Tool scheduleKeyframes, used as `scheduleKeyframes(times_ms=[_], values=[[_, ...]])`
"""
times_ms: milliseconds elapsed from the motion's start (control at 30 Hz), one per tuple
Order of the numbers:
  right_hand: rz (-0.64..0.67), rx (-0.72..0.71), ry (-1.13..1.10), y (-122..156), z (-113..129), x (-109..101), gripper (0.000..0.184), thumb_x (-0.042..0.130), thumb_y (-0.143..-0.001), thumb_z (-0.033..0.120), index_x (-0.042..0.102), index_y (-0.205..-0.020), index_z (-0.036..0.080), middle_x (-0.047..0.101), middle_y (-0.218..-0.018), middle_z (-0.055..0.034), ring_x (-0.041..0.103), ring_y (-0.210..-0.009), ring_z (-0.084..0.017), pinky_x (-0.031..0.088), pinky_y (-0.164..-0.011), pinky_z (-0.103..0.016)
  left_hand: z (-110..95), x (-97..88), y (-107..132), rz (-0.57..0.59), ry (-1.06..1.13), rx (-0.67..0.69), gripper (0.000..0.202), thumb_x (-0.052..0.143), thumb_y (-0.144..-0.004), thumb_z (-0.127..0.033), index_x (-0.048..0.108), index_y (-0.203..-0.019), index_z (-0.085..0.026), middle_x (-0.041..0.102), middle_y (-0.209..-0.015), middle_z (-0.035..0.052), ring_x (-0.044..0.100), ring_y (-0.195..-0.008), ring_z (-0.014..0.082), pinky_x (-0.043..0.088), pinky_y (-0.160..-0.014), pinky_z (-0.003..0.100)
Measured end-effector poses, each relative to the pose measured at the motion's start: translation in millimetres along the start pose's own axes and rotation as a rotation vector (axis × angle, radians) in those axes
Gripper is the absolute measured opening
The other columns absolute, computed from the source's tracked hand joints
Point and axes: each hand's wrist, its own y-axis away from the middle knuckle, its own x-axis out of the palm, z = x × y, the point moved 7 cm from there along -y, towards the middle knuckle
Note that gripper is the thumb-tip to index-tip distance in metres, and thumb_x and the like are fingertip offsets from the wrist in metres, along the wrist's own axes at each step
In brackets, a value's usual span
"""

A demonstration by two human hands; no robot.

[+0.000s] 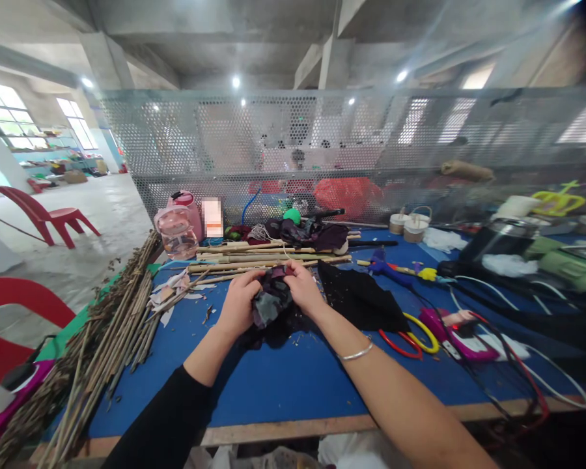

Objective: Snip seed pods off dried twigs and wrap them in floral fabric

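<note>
Between both hands, just above the blue tabletop [283,384], is a crumpled piece of dark patterned fabric [272,305]. My left hand [239,301] grips its left side with fingers curled in. At its upper right edge, my right hand [303,286] pinches the fabric between thumb and fingers. More dark cloth lies on the table under the hands. A flat black cloth [361,296] spreads to the right of my right hand. Light wooden sticks [224,266] lie in a row behind the hands.
Long thin twigs [105,345] cover the table's left edge. Red- and yellow-handled scissors [422,335] and a magenta device with cords [469,339] lie on the right. A pink clear bottle [177,231] stands at the back, before a perforated metal screen [234,143].
</note>
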Motion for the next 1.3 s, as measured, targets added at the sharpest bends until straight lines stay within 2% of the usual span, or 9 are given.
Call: scheduleKeyframes(times_ms=[167,267,433,567,833,967,1100,1200,1300], values=[[0.157,-0.108,0.076,10,22,14,0.009,0.047,-0.074,0.029,0.050,-0.073,0.019,0.050,-0.066,0.0037,0.045,-0.063,-0.011,0.038,-0.063,-0.023,4,-2.1,-3,0.094,-0.083,-0.067,0.058,0.047,-0.073,-0.011,0.039,-0.130,-0.018,0.050,-0.128,0.0125,0.048,-0.113,0.0236,0.038,-0.089,0.038],[0.217,-0.201,0.131,15,30,23,0.009,0.049,-0.076,0.027,0.051,-0.079,0.019,0.054,-0.074,0.0018,0.050,-0.071,-0.012,0.040,-0.071,-0.025,12,-3.7,-4,0.119,-0.113,-0.116,0.043,0.049,-0.073,-0.012,0.056,-0.114,-0.021,0.063,-0.109,0.0074,0.055,-0.098,0.0227,0.039,-0.084,0.036],[0.245,-0.112,0.291,10,0,21,0.047,0.070,-0.060,0.030,0.051,-0.102,0.019,0.059,-0.091,-0.0007,0.054,-0.082,-0.016,0.041,-0.076,-0.029,27,-28.2,1,-0.156,-0.089,-0.228,0.028,0.052,-0.066,-0.011,0.062,-0.091,-0.019,0.065,-0.091,0.0050,0.056,-0.087,0.0210,0.041,-0.077,0.032],[0.417,0.006,0.336,5,-26,23,0.021,0.062,-0.065,0.028,0.061,-0.083,0.017,0.062,-0.078,0.0004,0.055,-0.074,-0.017,0.043,-0.072,-0.029,29,-35.6,5,-0.238,-0.130,-0.226,0.019,0.055,-0.068,-0.015,0.059,-0.086,-0.019,0.063,-0.089,0.0045,0.055,-0.086,0.0207,0.041,-0.077,0.032],[0.003,0.087,0.143,-20,-24,-32,0.022,0.058,-0.061,0.031,0.058,-0.078,0.017,0.060,-0.068,0.0023,0.051,-0.062,-0.013,0.040,-0.062,-0.024,41,-48.5,8,-0.313,-0.263,-0.314,0.017,0.055,-0.066,-0.015,0.057,-0.082,-0.019,0.060,-0.085,0.0041,0.054,-0.085,0.0216,0.040,-0.074,0.032],[0.020,0.130,0.007,-17,-24,-27,0.021,0.058,-0.057,0.029,0.054,-0.075,0.019,0.056,-0.062,0.0049,0.049,-0.058,-0.011,0.039,-0.061,-0.024,38,-53.4,9,-0.320,-0.352,-0.288,0.014,0.056,-0.067,-0.017,0.055,-0.081,-0.019,0.060,-0.087,0.0049,0.053,-0.087,0.0223,0.037,-0.074,0.032],[0.033,0.124,-0.200,-11,-14,-11,0.024,0.054,-0.060,0.031,0.051,-0.082,0.021,0.057,-0.065,0.0046,0.053,-0.061,-0.013,0.042,-0.061,-0.025,24,-41.2,3,-0.187,-0.467,-0.210,0.007,0.056,-0.073,-0.022,0.053,-0.067,-0.020,0.058,-0.078,0.0039,0.050,-0.080,0.0214,0.032,-0.069,0.033],[-0.074,0.061,-0.116,-13,-8,-20,0.019,0.050,-0.064,0.031,0.050,-0.080,0.022,0.056,-0.065,0.0040,0.052,-0.061,-0.014,0.043,-0.061,-0.026,14,-31.0,0,-0.082,-0.507,-0.150,0.015,0.055,-0.076,-0.024,0.051,-0.062,-0.021,0.057,-0.070,0.0032,0.047,-0.075,0.0207,0.030,-0.068,0.033],[-0.132,0.017,0.064,-17,-6,-37,0.017,0.052,-0.060,0.027,0.051,-0.075,0.020,0.055,-0.065,0.0031,0.051,-0.061,-0.013,0.043,-0.060,-0.026,17,-39.5,2,-0.128,-0.551,-0.183,0.013,0.056,-0.075,-0.024,0.052,-0.063,-0.021,0.057,-0.071,0.0038,0.047,-0.076,0.0213,0.029,-0.067,0.033]])
